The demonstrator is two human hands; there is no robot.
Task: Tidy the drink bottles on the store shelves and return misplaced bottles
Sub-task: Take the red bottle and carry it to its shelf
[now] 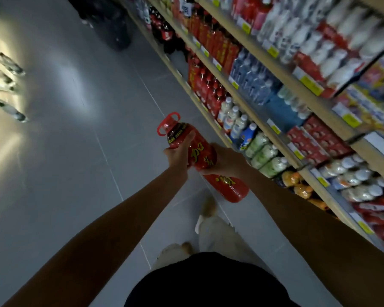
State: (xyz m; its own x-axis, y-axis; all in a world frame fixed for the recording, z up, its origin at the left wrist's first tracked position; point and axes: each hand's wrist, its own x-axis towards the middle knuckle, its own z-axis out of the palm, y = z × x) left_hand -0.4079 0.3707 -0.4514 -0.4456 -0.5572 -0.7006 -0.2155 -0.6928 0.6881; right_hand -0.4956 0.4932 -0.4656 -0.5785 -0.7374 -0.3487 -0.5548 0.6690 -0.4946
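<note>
Step in hand: carrying misplaced stock back, judged from two red bottles off the shelf and in the hands; left hand curled round the shoulder of the upper red bottle, just below its red looped cap, bottle tilted with the cap pointing away up the aisle; right hand wrapped round the top end of the lower red bottle, whose base points back toward the person (exact finger placement hidden behind the upper bottle, so the grip is partly guessed); the two bottles touch or nearly touch between the hands; both are held over the grey floor, beside the shelves on the right, not on them; a row of red bottles that look alike sits further up the aisle on a low shelf, the likely home; next move calls for walking on to that row, standing each bottle upright in a gap, label outward, one hand at a time; some clear bottles lie far left, blurred.
</note>
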